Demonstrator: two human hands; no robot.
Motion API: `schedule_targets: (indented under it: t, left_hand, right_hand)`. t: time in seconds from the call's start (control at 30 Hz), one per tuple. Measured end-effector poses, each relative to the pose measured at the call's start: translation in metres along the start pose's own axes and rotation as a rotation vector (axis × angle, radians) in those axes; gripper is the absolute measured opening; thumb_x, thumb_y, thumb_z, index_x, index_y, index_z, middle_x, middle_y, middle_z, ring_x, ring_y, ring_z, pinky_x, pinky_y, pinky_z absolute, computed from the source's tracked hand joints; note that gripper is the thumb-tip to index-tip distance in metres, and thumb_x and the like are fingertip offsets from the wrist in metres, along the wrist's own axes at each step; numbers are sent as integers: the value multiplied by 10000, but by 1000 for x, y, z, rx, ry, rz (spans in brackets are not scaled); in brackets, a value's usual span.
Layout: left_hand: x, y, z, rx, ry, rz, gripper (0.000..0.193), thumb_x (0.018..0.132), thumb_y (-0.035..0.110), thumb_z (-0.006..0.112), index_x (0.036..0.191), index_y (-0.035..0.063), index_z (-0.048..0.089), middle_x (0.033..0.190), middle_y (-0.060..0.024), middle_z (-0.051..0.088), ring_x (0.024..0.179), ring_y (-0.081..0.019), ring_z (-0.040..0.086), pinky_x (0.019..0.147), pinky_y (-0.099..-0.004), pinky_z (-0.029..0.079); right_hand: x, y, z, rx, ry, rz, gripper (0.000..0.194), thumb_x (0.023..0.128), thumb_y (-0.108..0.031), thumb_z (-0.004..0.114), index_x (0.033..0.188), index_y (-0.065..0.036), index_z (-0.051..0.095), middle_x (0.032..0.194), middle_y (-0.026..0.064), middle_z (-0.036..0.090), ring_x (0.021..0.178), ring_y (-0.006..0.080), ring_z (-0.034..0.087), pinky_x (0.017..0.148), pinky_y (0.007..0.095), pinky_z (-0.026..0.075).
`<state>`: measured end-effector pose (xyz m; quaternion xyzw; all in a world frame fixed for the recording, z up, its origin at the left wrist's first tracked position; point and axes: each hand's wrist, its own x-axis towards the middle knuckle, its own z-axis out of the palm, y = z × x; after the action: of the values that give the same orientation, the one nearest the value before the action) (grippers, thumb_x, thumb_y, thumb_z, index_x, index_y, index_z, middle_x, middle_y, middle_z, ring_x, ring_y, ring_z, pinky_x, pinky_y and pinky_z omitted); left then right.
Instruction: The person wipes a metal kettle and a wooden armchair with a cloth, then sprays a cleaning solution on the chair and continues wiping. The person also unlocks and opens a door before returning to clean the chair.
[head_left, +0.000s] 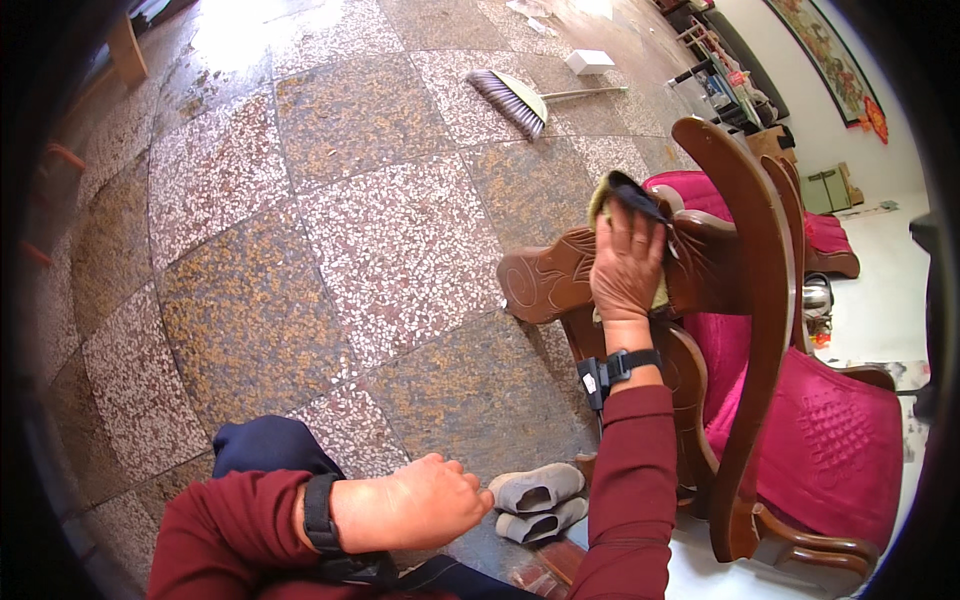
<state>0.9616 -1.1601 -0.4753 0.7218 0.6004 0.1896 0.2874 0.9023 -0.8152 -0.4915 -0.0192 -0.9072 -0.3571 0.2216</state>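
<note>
My right hand (628, 259) presses a yellow and dark cloth (637, 193) onto the carved wooden armrest (551, 276) of a brown wooden sofa. Part of the cloth is hidden under the palm and fingers. A curved wooden rail (772, 247) of the same sofa rises just right of this hand, with a magenta seat cover (821, 442) beyond it. Away from the sofa, my left hand (412, 504) hangs over my lap, its fingers curled in with nothing visible in them. Each wrist wears a black strap.
A pair of grey shoes (536, 499) sits on the floor below the armrest. Farther off, a broom (517, 101) lies on the speckled tile floor (397, 255) beside a white box (589, 61). Along the wall stands a rack (724, 86) with various items.
</note>
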Motion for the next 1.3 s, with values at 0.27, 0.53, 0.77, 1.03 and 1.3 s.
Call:
schedule_targets:
  t: [0.27, 0.53, 0.77, 1.03, 1.3]
  left_hand:
    - [-17, -4, -4, -5, -14, 1, 344, 922, 236, 512, 1165, 4, 582, 828, -87, 631, 777, -268, 656, 654, -382, 522]
    - [-26, -9, -6, 20, -70, -38, 314, 927, 254, 524, 1121, 15, 582, 793, -93, 625, 764, -283, 658, 634, -399, 521]
    - [-12, -14, 1, -6, -85, -6, 324, 915, 276, 541, 1132, 41, 587, 794, -91, 640, 749, -297, 662, 649, -406, 527]
    - [19, -6, 4, -71, -106, 12, 346, 896, 283, 604, 1142, 40, 599, 831, -144, 658, 821, -337, 655, 743, -428, 523]
    - [43, 33, 8, -49, -41, -42, 763, 765, 249, 748, 1420, 84, 392, 1336, -240, 477, 1158, -416, 537, 991, -437, 448]
  right_hand:
    - [-39, -87, 105, 274, -118, -220, 271, 839, -140, 541, 1057, -51, 675, 1268, 79, 576, 1241, 274, 479, 1158, 468, 262]
    - [-143, -160, 134, 171, -575, -258, 337, 865, -215, 519, 1099, -90, 728, 1329, 50, 564, 1330, 257, 391, 1189, 435, 133]
    - [-187, -100, 63, 341, -395, 39, 324, 825, -131, 531, 1093, -20, 677, 1239, 80, 600, 1224, 280, 496, 1104, 501, 330]
    - [-228, -85, -108, 1015, -267, 658, 438, 751, 94, 493, 1178, 57, 585, 1368, 186, 506, 1200, 372, 499, 1025, 419, 409]
    - [-244, -164, -219, 2097, -89, 1809, 388, 890, -41, 534, 1274, 0, 498, 1161, 73, 598, 1081, 163, 563, 928, 313, 462]
